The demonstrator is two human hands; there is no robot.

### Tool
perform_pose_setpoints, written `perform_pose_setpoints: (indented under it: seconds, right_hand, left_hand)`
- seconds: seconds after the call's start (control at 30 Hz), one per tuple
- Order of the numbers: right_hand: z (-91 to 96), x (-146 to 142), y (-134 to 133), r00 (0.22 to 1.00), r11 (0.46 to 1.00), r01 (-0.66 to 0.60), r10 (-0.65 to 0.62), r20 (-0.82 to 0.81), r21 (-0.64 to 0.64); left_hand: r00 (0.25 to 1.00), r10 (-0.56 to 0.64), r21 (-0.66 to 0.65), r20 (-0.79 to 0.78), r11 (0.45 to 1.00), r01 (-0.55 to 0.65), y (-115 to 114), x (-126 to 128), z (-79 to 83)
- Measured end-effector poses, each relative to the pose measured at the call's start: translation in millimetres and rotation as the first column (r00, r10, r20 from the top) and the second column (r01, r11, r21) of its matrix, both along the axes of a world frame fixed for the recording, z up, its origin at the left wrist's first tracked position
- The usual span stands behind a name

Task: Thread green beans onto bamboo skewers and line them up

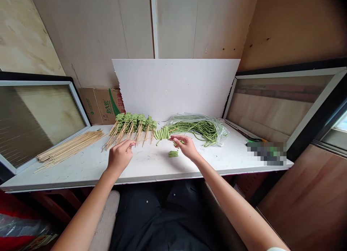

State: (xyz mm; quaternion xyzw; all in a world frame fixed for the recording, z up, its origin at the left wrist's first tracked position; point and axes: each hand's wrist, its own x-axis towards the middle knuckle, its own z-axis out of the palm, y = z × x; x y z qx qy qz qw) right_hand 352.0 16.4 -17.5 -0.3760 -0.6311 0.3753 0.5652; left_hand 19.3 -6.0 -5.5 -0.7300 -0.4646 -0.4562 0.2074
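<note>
My left hand (120, 155) pinches the bare lower end of a thin bamboo skewer, held slanting above the white table. Cut green bean pieces (162, 133) sit side by side across its far part. My right hand (185, 146) is closed, its fingertips at the right end of this row, on a bean piece; the fingers partly hide it. More cut pieces show just under the right hand. A small neat stack of cut beans (173, 154) lies on the table below it. Behind my left hand are piled finished bean skewers (132, 122), their sticks pointing toward me.
Loose bamboo skewers (70, 148) lie at the left. Long whole green beans (200, 130) rest in a clear plastic bag (221, 133) at the back right. A white board (176, 88) stands behind, with a cardboard box (101, 104) beside it. A blurred-out patch (267, 153) covers something at the right.
</note>
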Motion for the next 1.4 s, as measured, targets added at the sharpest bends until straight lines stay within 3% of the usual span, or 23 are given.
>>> perform_pose_setpoints:
  seconds: [0.07, 0.17, 0.27, 0.37, 0.63, 0.77, 0.83, 0.9, 0.97, 1.07, 1.13, 1.23, 1.4]
  right_hand:
    - [-8.4, 11, 7, 0.924, 0.985, 0.117, -0.154, 0.350, 0.125]
    - [-21.0, 19, 11, 0.653, 0.957, 0.169, -0.288, 0.701, 0.235]
    - [-29.4, 17, 8, 0.455, 0.961, 0.138, -0.275, 0.847, 0.238]
    - [-33.0, 12, 6, 0.390, 0.961, 0.152, -0.273, 0.879, 0.231]
    - [-39.2, 8, 12, 0.561, 0.949, 0.220, -0.313, 0.766, 0.227]
    - [-30.6, 12, 15, 0.648, 0.930, 0.233, -0.366, 0.668, 0.284]
    - [-21.4, 17, 17, 0.774, 0.939, 0.250, -0.340, 0.534, 0.235]
    - [-10.5, 22, 18, 0.925, 0.964, 0.242, -0.264, 0.272, 0.113]
    - [0.4, 25, 16, 0.989, 0.989, 0.145, -0.146, -0.029, -0.026]
    - [14.1, 24, 8, 0.934, 0.988, -0.075, 0.024, -0.356, -0.132]
    - [20.6, 20, 2, 0.884, 0.974, -0.174, 0.091, -0.458, -0.144]
    - [26.6, 14, -6, 0.860, 0.964, -0.227, 0.131, -0.493, -0.140]
    - [30.1, 10, -10, 0.865, 0.966, -0.212, 0.116, -0.488, -0.146]
  left_hand:
    - [1.000, 0.005, -0.005, 0.000, 1.000, -0.005, 1, -2, -0.6]
    - [1.000, -0.006, -0.010, -0.015, 1.000, 0.006, 2, -3, -1.1]
    - [1.000, -0.009, -0.018, -0.025, 1.000, 0.008, 2, -2, -0.9]
    - [0.999, -0.003, -0.026, -0.034, 1.000, 0.002, 1, -1, -0.4]
    - [0.999, -0.015, -0.017, -0.042, 1.000, 0.014, 1, -1, 0.0]
    - [0.999, -0.016, 0.000, -0.039, 1.000, 0.016, 1, -2, 0.8]
    - [0.999, -0.016, 0.009, -0.031, 1.000, 0.016, 0, -2, 1.6]
    - [1.000, -0.018, 0.014, -0.021, 1.000, 0.018, 0, -2, 2.4]
    - [1.000, -0.024, 0.020, -0.020, 1.000, 0.024, -1, -2, 3.2]
    - [0.999, -0.043, 0.033, -0.026, 0.999, 0.044, -1, -1, 3.7]
    - [0.998, -0.051, 0.036, -0.028, 0.998, 0.052, -1, 0, 3.6]
    - [0.998, -0.053, 0.037, -0.032, 0.998, 0.054, -1, 1, 3.1]
    - [0.999, -0.043, 0.023, -0.031, 0.999, 0.044, -2, 1, 2.8]
